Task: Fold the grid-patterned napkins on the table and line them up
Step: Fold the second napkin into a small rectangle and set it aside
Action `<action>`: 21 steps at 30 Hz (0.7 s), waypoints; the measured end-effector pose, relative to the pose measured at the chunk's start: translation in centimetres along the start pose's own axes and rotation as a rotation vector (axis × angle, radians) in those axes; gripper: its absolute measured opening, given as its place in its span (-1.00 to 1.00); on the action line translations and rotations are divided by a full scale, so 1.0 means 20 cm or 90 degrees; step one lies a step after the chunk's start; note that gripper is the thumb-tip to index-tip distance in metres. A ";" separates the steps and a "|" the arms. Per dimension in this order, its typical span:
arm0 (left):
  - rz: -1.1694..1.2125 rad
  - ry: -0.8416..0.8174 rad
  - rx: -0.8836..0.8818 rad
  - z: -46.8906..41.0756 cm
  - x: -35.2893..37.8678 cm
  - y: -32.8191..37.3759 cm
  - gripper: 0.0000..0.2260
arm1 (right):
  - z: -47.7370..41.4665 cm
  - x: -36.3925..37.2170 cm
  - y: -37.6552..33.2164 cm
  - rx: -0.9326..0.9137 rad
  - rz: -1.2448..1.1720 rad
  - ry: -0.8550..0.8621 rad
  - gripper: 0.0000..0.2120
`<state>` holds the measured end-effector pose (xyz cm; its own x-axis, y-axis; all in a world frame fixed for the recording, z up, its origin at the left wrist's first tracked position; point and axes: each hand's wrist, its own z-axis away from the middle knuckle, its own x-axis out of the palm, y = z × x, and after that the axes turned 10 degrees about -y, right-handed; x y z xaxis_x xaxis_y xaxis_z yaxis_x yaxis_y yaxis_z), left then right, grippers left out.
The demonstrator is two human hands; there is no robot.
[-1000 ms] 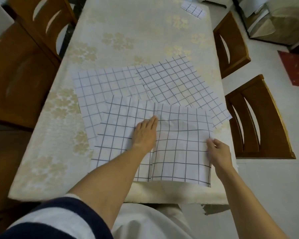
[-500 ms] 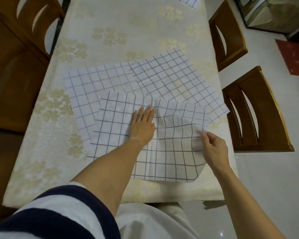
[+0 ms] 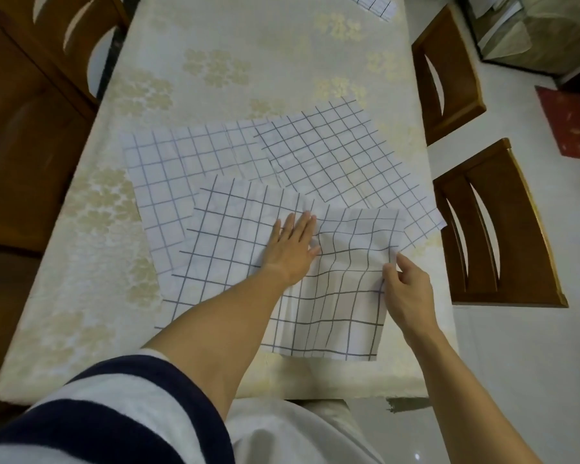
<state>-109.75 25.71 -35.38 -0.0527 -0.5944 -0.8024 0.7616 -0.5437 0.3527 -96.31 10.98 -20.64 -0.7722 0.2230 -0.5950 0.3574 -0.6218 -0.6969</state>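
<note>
Left hand (image 3: 290, 251) flat, fingers (image 3: 303, 226) spread, pinning nearest grid napkin (image 3: 235, 249) at its centre on worktop (image 3: 215, 45). Right hand (image 3: 406, 289) fingers (image 3: 390, 272) pinch the napkin's right edge, lifted. First fold starting; next, likely carry that edge leftward over the pinning fingers.

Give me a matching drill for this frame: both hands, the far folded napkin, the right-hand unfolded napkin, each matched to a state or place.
1. left hand
2. right hand
3. nearest napkin
4. folded napkin
5. angled napkin

a. far end of the table
b. lifting the right edge
c. flat, palm down, mid-cloth
d. partly raised, bowed
e. lies flat, rotated, near the chairs

Pairs: 1-c, 2-b, 3-d, 4-a, 5-e
</note>
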 end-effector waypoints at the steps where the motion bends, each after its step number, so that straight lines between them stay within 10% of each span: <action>1: 0.017 0.032 0.002 0.00 0.00 0.02 -0.40 | 0.00 -0.01 0.01 0.003 0.009 0.004 -0.82; 16: 0.139 0.043 -0.042 0.01 0.06 0.04 -0.36 | 0.09 0.03 -0.09 -0.100 0.021 -0.065 -0.58; 21: 0.434 0.108 -0.008 0.04 0.00 0.05 -0.40 | 0.12 0.13 -0.22 -0.176 0.038 -0.103 -0.55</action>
<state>-109.46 24.68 -34.64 0.5394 -0.6996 -0.4687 0.5965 -0.0754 0.7990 -101.17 12.51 -18.28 -0.8113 0.0567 -0.5818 0.5163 -0.3972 -0.7587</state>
